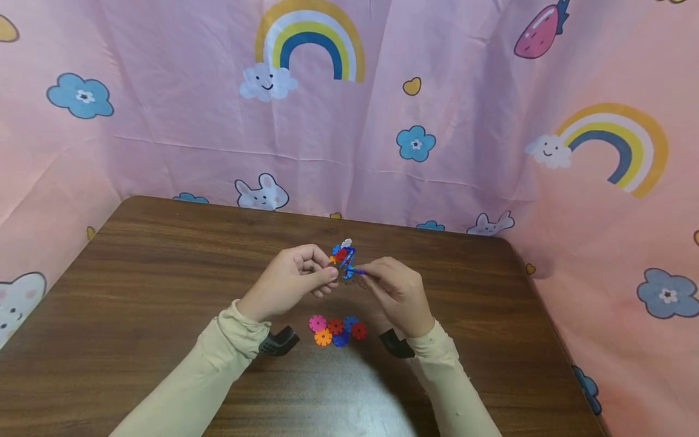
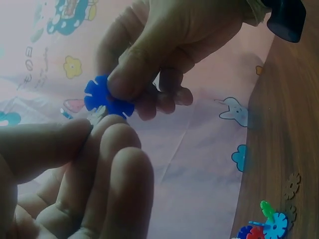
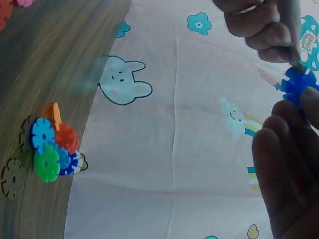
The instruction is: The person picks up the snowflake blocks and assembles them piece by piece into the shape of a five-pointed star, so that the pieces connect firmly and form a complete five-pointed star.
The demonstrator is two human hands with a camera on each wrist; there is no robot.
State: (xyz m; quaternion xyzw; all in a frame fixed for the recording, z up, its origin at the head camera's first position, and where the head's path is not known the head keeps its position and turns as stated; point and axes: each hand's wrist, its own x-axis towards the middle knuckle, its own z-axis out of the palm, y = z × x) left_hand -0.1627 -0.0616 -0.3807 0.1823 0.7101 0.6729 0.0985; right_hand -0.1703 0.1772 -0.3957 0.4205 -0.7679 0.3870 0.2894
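The right hand (image 1: 398,294) pinches a dark blue notched disc (image 2: 99,97) between thumb and fingers. Facing it, the left hand (image 1: 295,282) pinches a small pale piece (image 2: 97,115), mostly hidden by its thumb and fingertips, against the blue disc's edge. In the right wrist view the blue disc (image 3: 295,85) lies between both hands' fingertips; whether the two pieces interlock cannot be told. Just beyond the hands, on the table, stands a cluster of joined discs with red (image 3: 66,138), light blue (image 3: 43,133), green (image 3: 47,164) and orange (image 3: 57,116) ones.
Nearer the body, several loose discs lie on the brown table (image 1: 218,388): pink (image 1: 317,323), orange (image 1: 323,337), red (image 1: 359,331) and blue ones, some overlapping. A pink patterned cloth (image 1: 191,109) hangs behind the table and at both sides.
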